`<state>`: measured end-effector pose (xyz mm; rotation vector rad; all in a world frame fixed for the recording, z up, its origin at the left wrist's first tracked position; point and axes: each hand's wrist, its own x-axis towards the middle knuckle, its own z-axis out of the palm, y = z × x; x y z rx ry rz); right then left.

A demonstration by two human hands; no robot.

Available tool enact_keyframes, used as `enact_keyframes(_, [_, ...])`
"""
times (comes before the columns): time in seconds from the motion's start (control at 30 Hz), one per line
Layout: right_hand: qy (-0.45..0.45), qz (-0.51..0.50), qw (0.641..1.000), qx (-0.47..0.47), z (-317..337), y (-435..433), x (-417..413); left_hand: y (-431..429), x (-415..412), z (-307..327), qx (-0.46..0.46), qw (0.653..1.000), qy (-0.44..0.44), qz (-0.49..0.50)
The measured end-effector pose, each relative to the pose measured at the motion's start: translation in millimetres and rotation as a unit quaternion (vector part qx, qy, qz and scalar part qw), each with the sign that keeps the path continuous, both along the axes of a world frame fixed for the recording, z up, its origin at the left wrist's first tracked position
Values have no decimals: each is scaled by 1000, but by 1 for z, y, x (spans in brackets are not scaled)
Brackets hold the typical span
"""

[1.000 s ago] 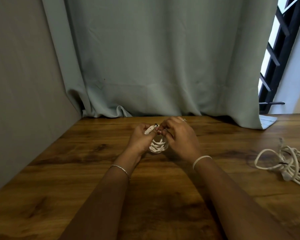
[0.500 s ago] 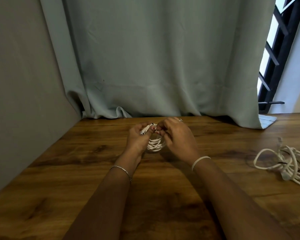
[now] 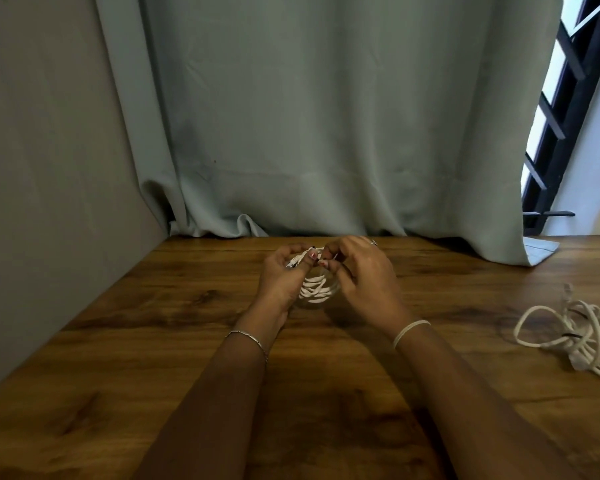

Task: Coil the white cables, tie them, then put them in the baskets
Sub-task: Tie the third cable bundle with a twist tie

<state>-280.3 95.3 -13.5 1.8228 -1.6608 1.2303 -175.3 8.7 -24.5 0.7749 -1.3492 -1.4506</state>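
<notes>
A small coil of white cable hangs between my two hands above the middle of the wooden table. My left hand grips the top of the coil, with a plug end sticking out by the thumb. My right hand pinches the cable at the top of the coil, fingertips touching those of the left hand. Most of the coil's top is hidden by the fingers. A second white cable lies in loose loops on the table at the right edge. No basket is in view.
A grey-green curtain hangs down to the table's far edge, its corner resting on the wood at the right. A grey wall borders the table on the left. A black window grille stands at the upper right.
Both hands have stayed together on the small coil and shifted slightly up and away; the fingers keep working at its top. The loose cable at the right has not moved.
</notes>
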Motion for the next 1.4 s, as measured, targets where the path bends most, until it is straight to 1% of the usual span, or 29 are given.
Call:
enact_keyframes(0.07, [-43,2,999,-9,-2,-2,-3,0,0,0,-9,1000,1,-9])
enact_keyframes(0.13, [-135,17,990,-27,-4,-3,-6,2,0,0,-17,999,7,-37])
enact_keyframes(0.2, [-235,44,970,-51,-2,-2,-7,5,0,0,-31,997,11,-71])
enact_keyframes(0.3, [-332,73,937,-82,3,1,-9,12,-1,1,-66,992,12,-106])
enact_keyframes(0.47, [-451,122,878,-99,9,2,-8,20,-4,0,-95,988,17,-118])
enact_keyframes(0.67, [-523,135,838,-78,11,3,-10,19,-7,-3,-113,991,1,-69])
enact_keyframes(0.73, [-518,121,844,-73,11,2,-11,18,-8,-4,-122,991,-11,-59])
enact_keyframes(0.8, [-481,92,870,-59,10,1,-12,18,-8,-5,-137,989,-19,-41])
enact_keyframes(0.87, [-418,47,906,-42,7,0,-13,17,-9,-4,-148,989,-21,-21])
enact_keyframes(0.93, [-332,-6,943,-35,2,-3,-15,17,-9,-3,-157,987,-18,-8])
enact_keyframes(1.0, [-252,-57,965,-34,-2,-5,-17,17,-8,-2,-167,986,-14,-2])
enact_keyframes(1.07, [-208,-81,974,-35,-2,-5,-17,16,-7,-3,-164,986,-10,-2])
enact_keyframes(1.13, [-184,-83,979,-37,-1,-3,-17,16,-7,-3,-150,989,-5,-2])
enact_keyframes(1.3, [-144,-63,987,-23,1,0,-18,16,-5,-2,-152,988,-4,3])
enact_keyframes(1.4, [-139,-54,989,-11,1,0,-20,15,-4,-3,-162,987,-14,-1])
